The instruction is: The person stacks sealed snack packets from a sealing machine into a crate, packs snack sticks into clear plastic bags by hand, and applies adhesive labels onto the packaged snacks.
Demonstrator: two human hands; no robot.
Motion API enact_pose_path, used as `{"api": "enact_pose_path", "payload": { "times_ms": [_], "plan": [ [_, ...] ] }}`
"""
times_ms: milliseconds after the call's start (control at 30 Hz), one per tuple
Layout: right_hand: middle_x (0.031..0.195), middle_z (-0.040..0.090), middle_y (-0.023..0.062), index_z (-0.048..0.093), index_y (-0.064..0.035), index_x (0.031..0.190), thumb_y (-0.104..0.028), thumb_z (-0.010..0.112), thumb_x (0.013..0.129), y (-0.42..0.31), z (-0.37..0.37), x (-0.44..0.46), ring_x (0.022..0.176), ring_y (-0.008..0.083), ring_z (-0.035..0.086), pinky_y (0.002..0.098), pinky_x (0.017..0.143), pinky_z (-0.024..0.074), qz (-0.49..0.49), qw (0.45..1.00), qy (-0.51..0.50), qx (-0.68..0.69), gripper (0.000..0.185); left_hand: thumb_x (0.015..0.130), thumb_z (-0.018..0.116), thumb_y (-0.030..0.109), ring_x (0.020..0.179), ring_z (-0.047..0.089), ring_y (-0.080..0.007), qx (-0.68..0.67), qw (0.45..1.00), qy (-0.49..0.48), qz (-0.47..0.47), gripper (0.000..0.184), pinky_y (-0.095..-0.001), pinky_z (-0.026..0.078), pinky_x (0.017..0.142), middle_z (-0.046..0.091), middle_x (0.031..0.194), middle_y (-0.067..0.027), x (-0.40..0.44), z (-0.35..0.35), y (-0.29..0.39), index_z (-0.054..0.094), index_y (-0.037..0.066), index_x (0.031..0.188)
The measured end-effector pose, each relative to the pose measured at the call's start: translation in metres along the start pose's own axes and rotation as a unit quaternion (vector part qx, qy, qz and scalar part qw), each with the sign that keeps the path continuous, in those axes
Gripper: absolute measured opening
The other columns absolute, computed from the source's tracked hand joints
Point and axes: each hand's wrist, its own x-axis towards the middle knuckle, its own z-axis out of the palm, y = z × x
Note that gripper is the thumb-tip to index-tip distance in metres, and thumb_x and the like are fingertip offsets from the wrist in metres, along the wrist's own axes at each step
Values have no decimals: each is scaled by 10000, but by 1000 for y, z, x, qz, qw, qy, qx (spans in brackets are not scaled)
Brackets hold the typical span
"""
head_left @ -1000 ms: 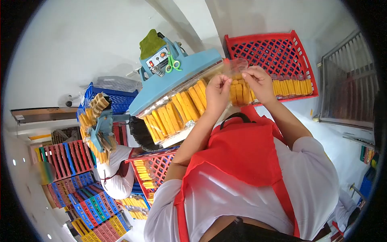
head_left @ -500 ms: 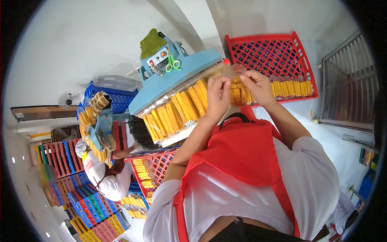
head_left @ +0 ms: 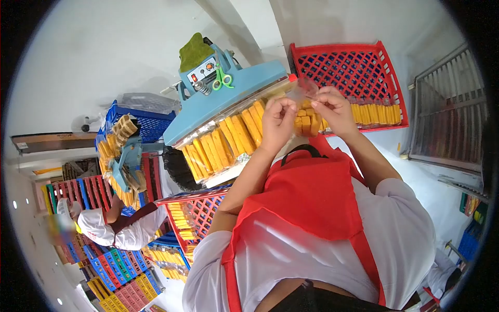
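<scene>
Between my hands is a clear plastic bag (head_left: 306, 122) of yellow bar-shaped pieces, its see-through top standing up above my fingers. My left hand (head_left: 279, 120) pinches the bag's upper edge on one side. My right hand (head_left: 335, 110), fingers curled, pinches the other side. Just beyond my left hand is a long light-blue sealing machine (head_left: 228, 99), with green-handled scissors (head_left: 222, 78) hanging on its front. Along its near edge lies a row of bagged yellow bars (head_left: 221, 136), reaching to my left wrist.
A red crate (head_left: 345, 49) at the right holds a row of packed yellow bars (head_left: 377, 113). Another red crate (head_left: 205, 210) with yellow packs stands lower left. Further left, a co-worker in white (head_left: 122, 229) is beside a second blue machine (head_left: 127, 164). A black bag (head_left: 179, 169) hangs nearby.
My hands remain at the bag, with small finger shifts; its clear top now stands slightly higher and more crumpled. The co-worker at the left has leaned further left and lower.
</scene>
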Motion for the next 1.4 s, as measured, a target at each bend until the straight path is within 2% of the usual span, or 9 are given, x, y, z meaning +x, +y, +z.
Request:
{"api": "enact_pose_path", "payload": {
  "times_ms": [67,167,400,467,733,900,967,1200,1400],
  "plan": [
    [962,483,47,575,1,787,-27,581,749,3,-3,2,796,72,470,196,641,378,-50,999,11,-5,47,772,524,-1,803,479,-85,105,991,-20,86,42,-208,407,671,458,1014,-54,4,-6,7,542,24,800],
    [1059,436,61,579,-5,784,-10,595,733,6,-6,7,872,87,464,200,677,387,-23,998,-15,50,54,733,548,-37,838,464,-92,67,990,-110,47,87,-203,405,670,403,1064,-50,13,-17,9,557,28,791],
    [1037,460,50,594,-8,787,-16,616,714,9,-10,8,856,81,479,206,713,395,28,988,-90,121,77,711,576,-34,849,443,-114,19,984,-177,15,104,-234,396,696,411,940,-23,21,-23,13,574,43,782],
    [1021,469,48,598,-7,784,-18,617,712,5,-11,7,850,81,484,209,718,398,34,989,-98,102,75,722,587,-20,824,442,-60,0,977,-212,34,94,-170,389,649,395,956,-1,17,-23,14,589,52,783],
    [986,485,56,614,-2,789,-22,615,711,18,-7,18,791,85,517,217,700,433,133,972,-93,168,81,782,555,51,697,495,-90,-81,981,-157,-84,39,-214,419,644,480,838,-25,14,-20,8,574,20,794],
    [886,543,77,594,5,760,-23,577,745,13,-3,18,789,98,508,220,698,412,50,995,-75,50,36,807,537,90,689,518,-91,-100,977,-160,-102,67,-211,431,645,543,765,-21,20,-15,1,564,30,820],
    [810,572,39,595,9,803,-36,583,749,20,-2,18,696,78,538,188,631,436,143,983,23,111,71,817,528,107,690,527,-93,-75,987,-89,-114,82,-212,436,648,559,739,-16,22,-12,-5,560,36,843],
    [761,580,42,569,19,835,-33,574,760,27,-1,19,674,74,540,191,623,443,112,972,61,195,91,844,494,139,700,533,-93,-125,982,-29,-140,117,-215,446,645,557,774,-29,27,-5,-18,530,29,858],
    [789,567,49,525,3,894,-3,566,752,26,4,20,704,87,542,197,625,452,100,978,35,179,148,853,469,119,684,529,-91,12,995,-30,-97,87,-214,445,621,545,766,-34,32,-4,-12,487,35,864]
  ]
}}
